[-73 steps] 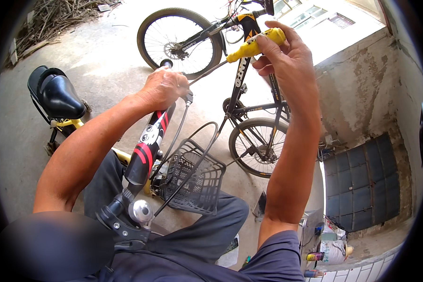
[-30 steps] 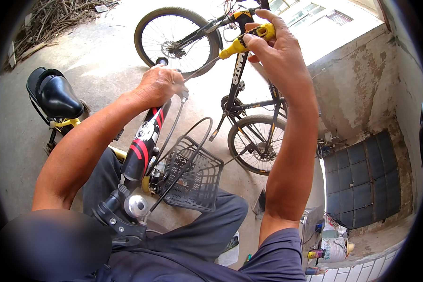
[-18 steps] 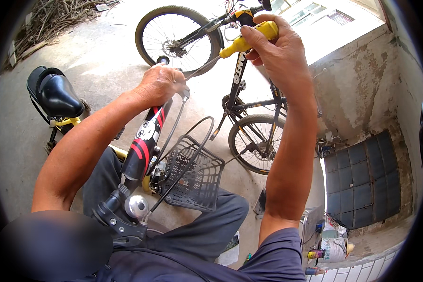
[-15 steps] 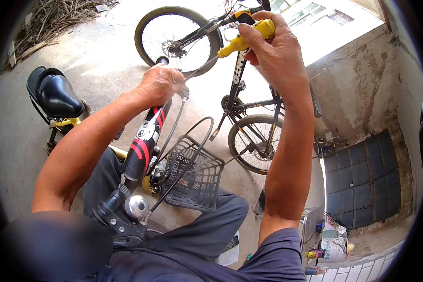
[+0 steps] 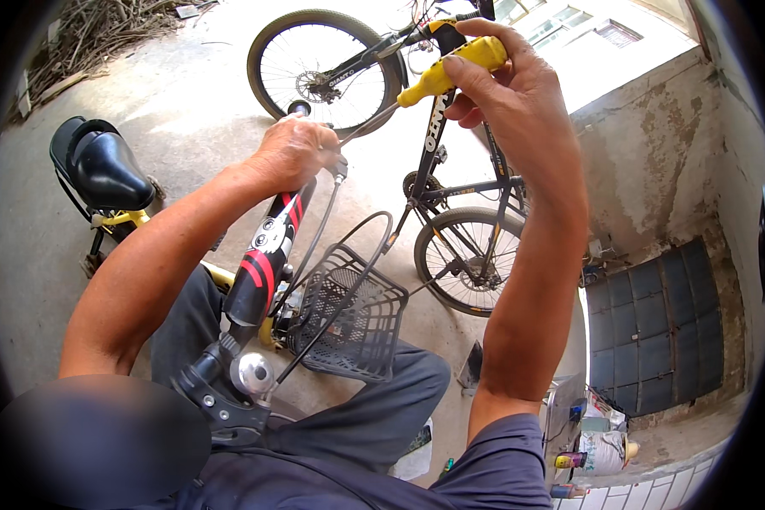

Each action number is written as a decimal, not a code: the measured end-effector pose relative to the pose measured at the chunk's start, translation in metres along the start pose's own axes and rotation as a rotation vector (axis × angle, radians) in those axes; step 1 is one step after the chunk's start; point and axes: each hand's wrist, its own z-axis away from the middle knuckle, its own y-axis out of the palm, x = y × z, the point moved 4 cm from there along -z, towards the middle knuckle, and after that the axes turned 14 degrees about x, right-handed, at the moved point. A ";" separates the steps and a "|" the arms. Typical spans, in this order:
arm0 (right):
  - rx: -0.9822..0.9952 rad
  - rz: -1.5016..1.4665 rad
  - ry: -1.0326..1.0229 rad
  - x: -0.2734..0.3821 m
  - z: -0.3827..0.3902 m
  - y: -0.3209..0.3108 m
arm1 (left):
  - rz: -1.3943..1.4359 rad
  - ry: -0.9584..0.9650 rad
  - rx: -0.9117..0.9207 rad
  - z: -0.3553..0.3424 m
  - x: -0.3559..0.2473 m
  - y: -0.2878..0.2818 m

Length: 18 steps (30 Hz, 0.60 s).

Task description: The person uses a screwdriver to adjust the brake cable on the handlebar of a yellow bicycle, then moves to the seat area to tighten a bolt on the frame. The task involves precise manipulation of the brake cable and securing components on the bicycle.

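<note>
My left hand (image 5: pixel 296 155) is closed around the upper end of the handlebar (image 5: pixel 268 246), black with red stripes and a cartoon sticker, beside a brake lever fitting (image 5: pixel 340 168). Up and to the right, my right hand (image 5: pixel 518 93) grips a yellow-handled screwdriver (image 5: pixel 446 76) between thumb and fingers. Its thin shaft slants down to my left hand, where the tip is hidden or blurred. A silver bell (image 5: pixel 252 371) sits at the lower end of the bar. Cables run beside it, and a black basket (image 5: pixel 348 314) lies just right of it.
A black bicycle (image 5: pixel 480 251) stands beyond my hands. At left is a yellow bicycle with a black saddle (image 5: pixel 104 170). A branch pile (image 5: pixel 81 38) lies top left. On the right are a stained wall (image 5: pixel 646 153), a dark metal panel (image 5: pixel 654 327) and assorted containers (image 5: pixel 595 450).
Since the oldest frame, my right hand and the screwdriver have moved slightly up and left, then a little back rightward in the latest moment. My left hand keeps its grip, barely shifted.
</note>
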 end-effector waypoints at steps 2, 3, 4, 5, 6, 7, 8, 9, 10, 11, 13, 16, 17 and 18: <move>-0.063 0.041 0.015 -0.001 -0.003 0.002 | 0.039 0.010 -0.005 0.001 0.000 -0.001; -0.096 0.058 0.028 -0.001 -0.004 0.003 | 0.054 0.011 -0.001 0.002 0.000 -0.001; -0.115 0.095 0.056 0.000 -0.004 0.004 | 0.015 -0.012 0.013 0.001 0.000 -0.001; -0.121 0.157 0.117 0.000 -0.004 0.003 | 0.042 -0.029 0.017 0.001 0.001 -0.001; -0.125 0.082 0.143 0.000 -0.004 0.004 | 0.042 -0.038 0.024 0.001 0.001 -0.001; -0.129 0.008 0.167 0.001 -0.005 0.002 | 0.041 -0.048 0.028 0.000 0.001 0.000; -0.083 -0.037 0.147 0.003 -0.003 0.003 | 0.032 -0.034 0.018 0.000 0.001 -0.001; -0.037 -0.083 0.128 0.005 0.000 0.002 | 0.060 -0.041 0.026 0.001 0.002 -0.001; -0.036 -0.119 0.127 0.005 0.000 0.003 | 0.082 -0.044 0.031 0.001 0.002 0.000; -0.036 -0.153 0.125 0.005 0.001 0.003 | 0.102 -0.045 0.035 0.000 0.003 0.001; -0.014 -0.259 0.048 0.006 0.004 0.006 | 0.071 -0.018 0.015 0.000 0.002 0.001; -0.006 -0.303 -0.020 0.008 0.010 0.004 | 0.049 0.001 -0.015 0.001 0.002 0.001; -0.010 -0.276 0.032 0.006 0.009 0.001 | 0.042 0.005 -0.023 0.001 0.002 0.001; -0.015 -0.249 0.084 0.004 0.008 -0.001 | 0.030 0.009 -0.030 0.001 0.002 0.001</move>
